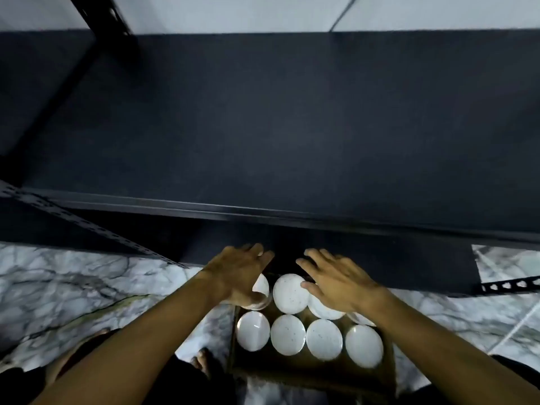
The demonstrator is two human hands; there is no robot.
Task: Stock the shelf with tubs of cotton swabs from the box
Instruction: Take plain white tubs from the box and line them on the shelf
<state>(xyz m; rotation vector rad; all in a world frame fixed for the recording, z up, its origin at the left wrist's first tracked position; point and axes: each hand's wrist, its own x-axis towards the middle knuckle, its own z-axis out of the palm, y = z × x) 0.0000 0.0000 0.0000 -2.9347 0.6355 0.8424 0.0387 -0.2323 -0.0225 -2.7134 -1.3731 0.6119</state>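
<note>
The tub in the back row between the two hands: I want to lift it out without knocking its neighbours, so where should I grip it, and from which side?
Grip the tub by its round lid rim, coming straight down from above. It stands upright in the box, packed against other tubs, so its sides look hard to reach.

One box (306, 372) sits on the floor, and eight tubs show in it: four in the near row (253, 330) (288, 334) (324, 339) (364, 346) and four in the far row (261, 287) (291, 293) (323, 309) (361, 319), three of those partly hidden. Two hands reach over them, left (238, 273) and right (339, 280). One shelf (263, 127) stands above.
</note>
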